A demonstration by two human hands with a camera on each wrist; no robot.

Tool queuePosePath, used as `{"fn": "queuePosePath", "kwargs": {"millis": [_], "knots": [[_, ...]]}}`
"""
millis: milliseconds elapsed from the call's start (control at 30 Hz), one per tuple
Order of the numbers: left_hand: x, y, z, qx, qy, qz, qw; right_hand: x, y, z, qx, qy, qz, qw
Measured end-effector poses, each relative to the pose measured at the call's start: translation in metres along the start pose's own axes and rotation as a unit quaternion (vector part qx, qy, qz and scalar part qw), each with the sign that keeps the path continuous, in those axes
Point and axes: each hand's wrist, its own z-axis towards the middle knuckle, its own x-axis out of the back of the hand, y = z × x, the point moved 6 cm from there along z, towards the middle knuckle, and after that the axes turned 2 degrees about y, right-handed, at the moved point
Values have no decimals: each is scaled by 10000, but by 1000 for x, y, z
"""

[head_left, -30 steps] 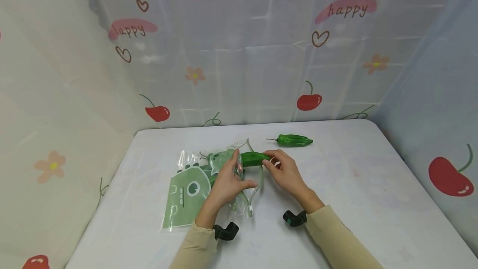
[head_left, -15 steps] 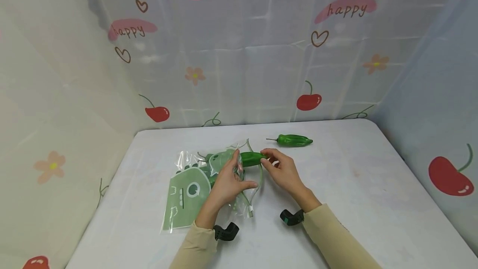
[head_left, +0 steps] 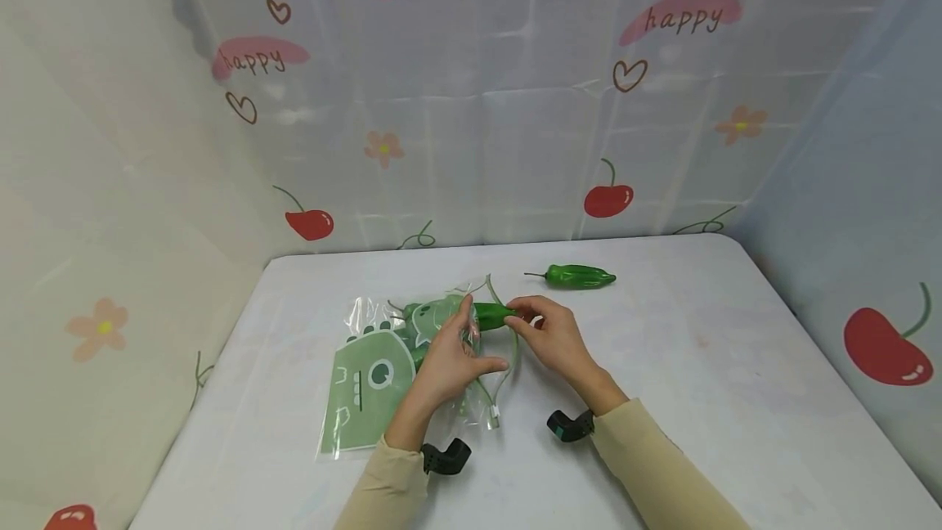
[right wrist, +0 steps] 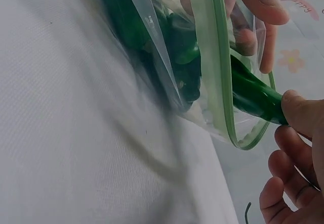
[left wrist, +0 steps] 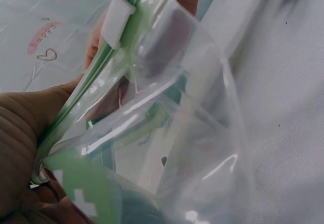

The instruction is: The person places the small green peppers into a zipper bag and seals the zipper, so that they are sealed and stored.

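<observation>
A clear bag (head_left: 371, 383), printed with a one-eyed figure, was seen on the white table (head_left: 706, 399), peppers (right wrist: 124, 16) inside. At its mouth, the left hand (head_left: 450, 360) was held with thumb and forefinger spread. A green pepper (head_left: 491, 316), partly within, was pinched at its outer end by the right hand (head_left: 553, 338); beyond, a loose pepper (head_left: 580, 277) was seen.

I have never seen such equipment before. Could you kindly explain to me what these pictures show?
No robot works here, only a person's left hand and right hand. The head picture is taken from the person's head, looking down; each wrist picture, from the small black camera on that wrist. On the white table lies a clear zip bag with a green print; green peppers show inside it. A loose pepper lies farther back. The left hand holds the bag's mouth; the right hand pinches one end of another pepper, which reaches into the bag.
</observation>
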Motion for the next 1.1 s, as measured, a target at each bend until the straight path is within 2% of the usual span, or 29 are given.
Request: {"fn": "queuePosePath", "kwargs": {"millis": [467, 767, 1100], "knots": [[1, 0, 1, -45, 51, 107, 9999, -8, -4, 4, -142, 13, -16, 9999], [1, 1, 2, -181, 67, 187, 9996, -11, -9, 4, 86, 103, -145, 9998], [2, 2, 0, -203, 58, 204, 9996, -17, -9, 7, -80, 13, -144, 9999]]}}
